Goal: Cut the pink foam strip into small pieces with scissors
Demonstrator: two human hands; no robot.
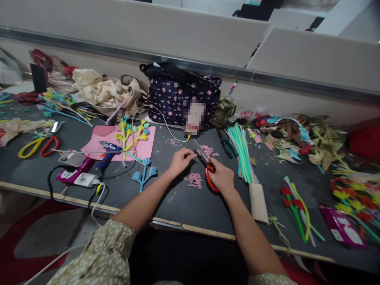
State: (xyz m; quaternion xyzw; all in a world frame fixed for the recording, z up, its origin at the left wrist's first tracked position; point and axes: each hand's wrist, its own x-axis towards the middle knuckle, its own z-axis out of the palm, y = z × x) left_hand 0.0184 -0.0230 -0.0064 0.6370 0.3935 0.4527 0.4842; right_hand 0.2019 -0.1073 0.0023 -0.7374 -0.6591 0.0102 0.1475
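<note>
My right hand (222, 175) grips a pair of scissors (209, 180) with red handles, the blades angled up and to the left. Close to the blades, my left hand (181, 162) is closed in a pinch; whatever sits between its fingertips is too small to make out. Below and between the hands lies a small pile of pink snippets (194, 180). A second heap of pink cuttings (208, 150) is just behind the scissors. A blue pipe-cleaner flower stem (144, 174) rests left of my left forearm.
Behind stands a dark patterned bag (169, 99). Pliers (227, 144) and bundled pipe cleaners (242, 152) are to the right, beside a beige packet (258, 202). Leftward are a pink sheet (145, 144), a blue glue gun (109, 154), cables and large scissors (32, 148).
</note>
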